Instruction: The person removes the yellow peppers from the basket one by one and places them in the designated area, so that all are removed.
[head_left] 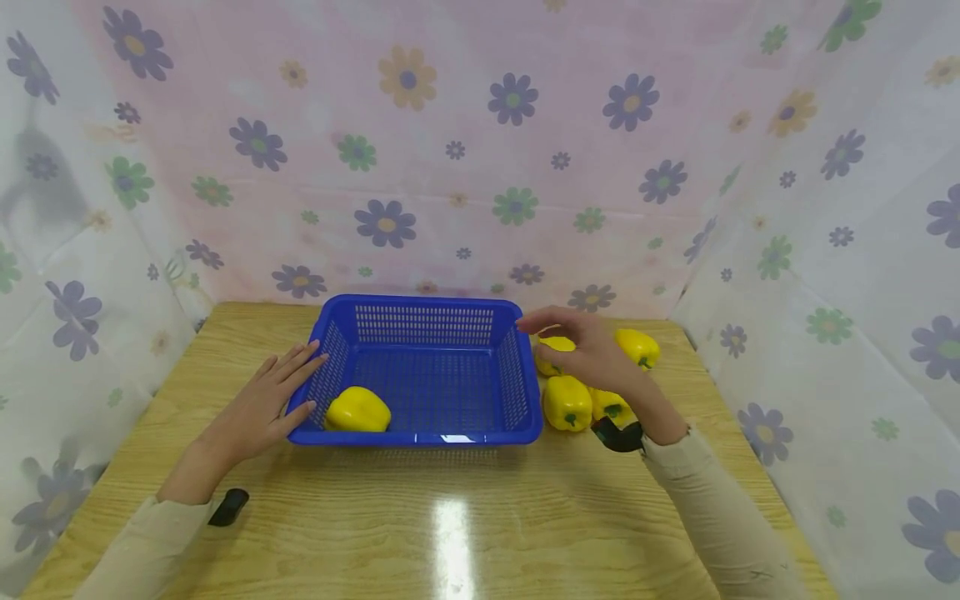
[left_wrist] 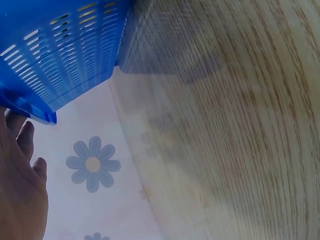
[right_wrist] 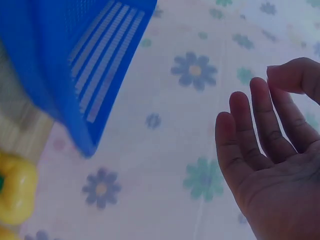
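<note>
A blue plastic basket (head_left: pixel 442 439) with slotted walls stands on the wooden table, and one yellow bell pepper (head_left: pixel 357 410) lies in its near left corner. My left hand (head_left: pixel 258 408) rests on the basket's left rim with fingers extended; the left wrist view catches those fingers (left_wrist: pixel 26 140) at the rim. Over the peppers beside the basket's right side hovers my right hand (head_left: pixel 592 346), its fingers loosely bent and nothing in them. In the right wrist view the palm and fingers (right_wrist: pixel 243 127) show bare. Beneath and around this hand sit several yellow bell peppers (head_left: pixel 567 403), partly covered by it.
Flower-printed cloth (head_left: pixel 465 167) hangs behind the table and along both sides. The wooden table top (head_left: pixel 360 525) extends in front of the basket, with a bright light reflection on it. Another yellow pepper (head_left: pixel 637 347) lies farthest right, beyond my right hand.
</note>
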